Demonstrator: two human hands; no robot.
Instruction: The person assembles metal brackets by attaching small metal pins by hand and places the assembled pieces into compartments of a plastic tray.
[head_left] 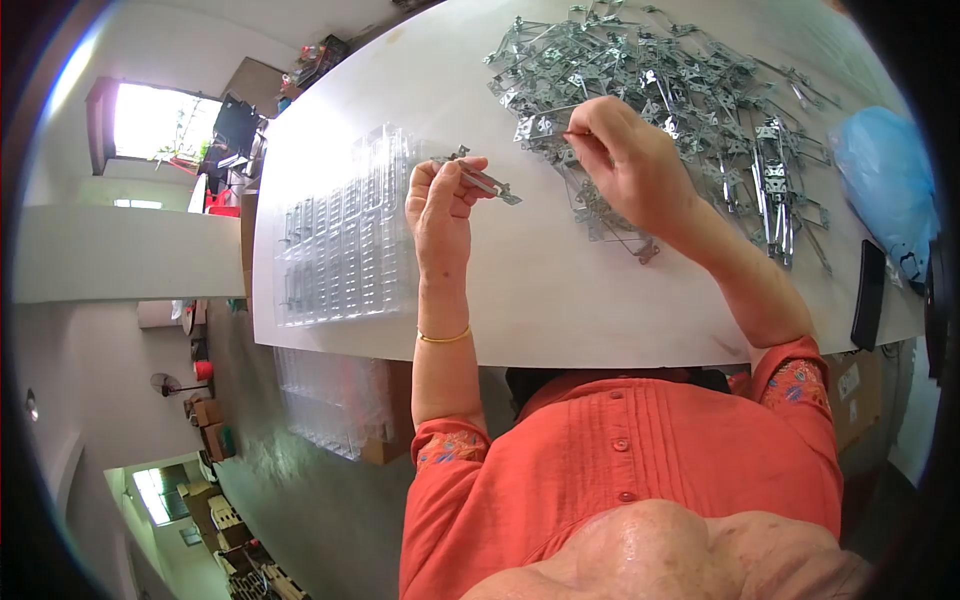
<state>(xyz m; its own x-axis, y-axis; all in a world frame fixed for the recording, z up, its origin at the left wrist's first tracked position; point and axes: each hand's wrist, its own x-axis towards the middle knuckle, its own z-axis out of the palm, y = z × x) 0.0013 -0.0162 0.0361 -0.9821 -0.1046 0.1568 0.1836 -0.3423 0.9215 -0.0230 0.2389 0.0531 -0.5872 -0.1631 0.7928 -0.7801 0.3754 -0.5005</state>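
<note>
My left hand (438, 210) is raised over the white table, its fingers closed on a thin metal bracket (490, 184) with small plates at its ends. A clear plastic tray (345, 245) with rows of slots lies to the left of this hand. My right hand (632, 165) is at the near edge of a large heap of similar metal brackets (650, 75). Thumb and forefinger are pinched at the end of a metal bracket (540, 129); its far part merges with the heap. Several small metal pieces sit in the tray's left part.
The white table (560, 310) has a curved-looking front edge close to my body. A blue plastic bag (885, 185) and a black flat object (869, 295) lie at the right. Below the table's left side, more clear trays (335, 400) are stacked by a cardboard box (398, 415).
</note>
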